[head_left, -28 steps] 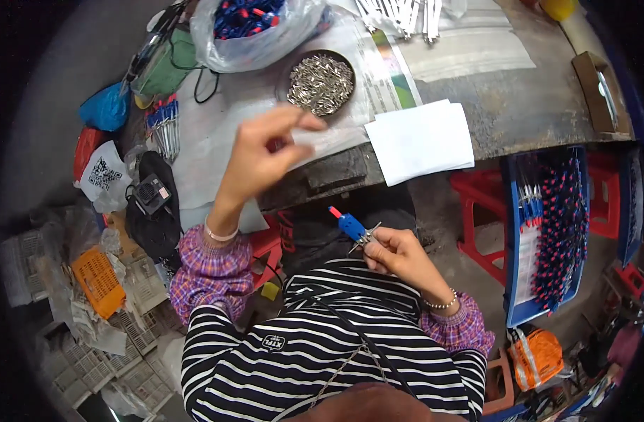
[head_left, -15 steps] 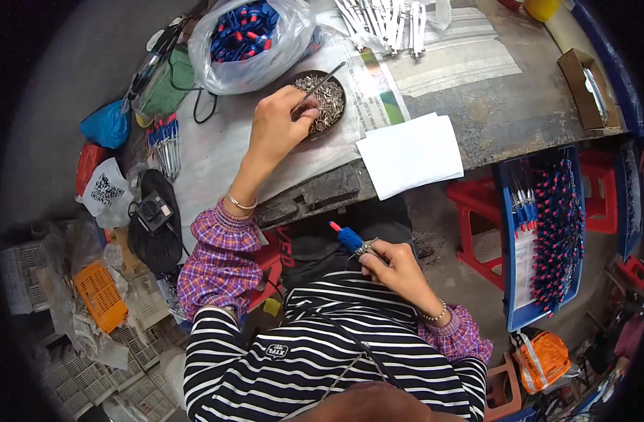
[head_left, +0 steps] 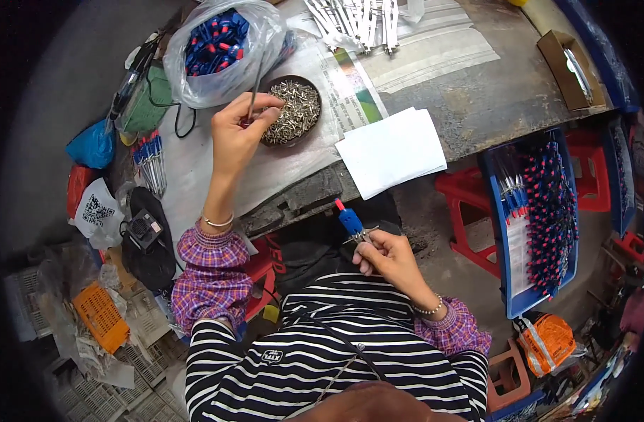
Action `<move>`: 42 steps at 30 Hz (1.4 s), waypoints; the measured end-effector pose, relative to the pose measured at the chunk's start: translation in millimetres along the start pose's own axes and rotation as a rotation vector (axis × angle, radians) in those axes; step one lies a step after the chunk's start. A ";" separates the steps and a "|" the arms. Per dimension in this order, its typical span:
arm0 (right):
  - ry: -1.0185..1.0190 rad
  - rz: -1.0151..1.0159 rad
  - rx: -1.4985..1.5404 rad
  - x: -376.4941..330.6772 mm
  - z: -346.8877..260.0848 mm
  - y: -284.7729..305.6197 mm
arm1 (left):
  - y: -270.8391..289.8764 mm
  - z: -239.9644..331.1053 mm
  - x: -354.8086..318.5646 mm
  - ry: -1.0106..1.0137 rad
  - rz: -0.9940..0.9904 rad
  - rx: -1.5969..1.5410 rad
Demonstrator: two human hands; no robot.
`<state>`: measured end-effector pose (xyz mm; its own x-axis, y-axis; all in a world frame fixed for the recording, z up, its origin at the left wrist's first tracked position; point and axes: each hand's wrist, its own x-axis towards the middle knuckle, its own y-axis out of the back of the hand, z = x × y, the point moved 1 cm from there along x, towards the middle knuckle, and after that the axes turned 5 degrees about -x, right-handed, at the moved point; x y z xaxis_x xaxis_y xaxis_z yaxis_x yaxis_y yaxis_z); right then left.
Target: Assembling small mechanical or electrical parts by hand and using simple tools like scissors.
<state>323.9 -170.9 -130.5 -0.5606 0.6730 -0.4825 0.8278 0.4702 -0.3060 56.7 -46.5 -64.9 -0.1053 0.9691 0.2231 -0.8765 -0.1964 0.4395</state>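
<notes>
Over the worn workbench (head_left: 491,91), the left hand (head_left: 239,130) reaches to the near rim of a round dark bowl (head_left: 292,111) heaped with small metal pins, fingers pinched together on a thin metal rod that rises toward a clear bag of blue and red parts (head_left: 220,46). Close to the lap, below the bench edge, the right hand (head_left: 385,257) is closed around a small blue tool with a red tip (head_left: 349,220), which sticks up and left from the fingers. White paper sheets (head_left: 392,149) lie between the two hands.
</notes>
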 end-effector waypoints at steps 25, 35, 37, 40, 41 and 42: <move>0.061 0.017 0.231 9.3 -11.5 -9.9 | -26.8 45.4 -71.2 0.489 -0.373 -0.508; 0.143 0.065 -0.007 2.5 -26.1 -15.8 | -49.2 44.1 -78.9 0.163 -0.385 -0.308; 0.153 0.080 -0.017 1.1 -27.6 -16.7 | -51.7 44.5 -79.7 0.181 -0.365 -0.313; 0.179 0.090 -0.039 0.1 -25.0 -15.3 | -53.6 44.6 -79.2 0.164 -0.351 -0.323; 0.195 0.084 -0.052 -0.2 -24.0 -14.9 | -53.2 44.8 -79.6 0.143 -0.368 -0.303; 0.196 0.086 -0.049 -0.8 -24.6 -15.3 | -53.4 45.0 -79.8 0.123 -0.387 -0.285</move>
<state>311.2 -164.6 -105.2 -0.4852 0.8078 -0.3346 0.8735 0.4302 -0.2279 133.0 -120.0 -67.0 0.2132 0.9768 -0.0212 -0.9540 0.2128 0.2110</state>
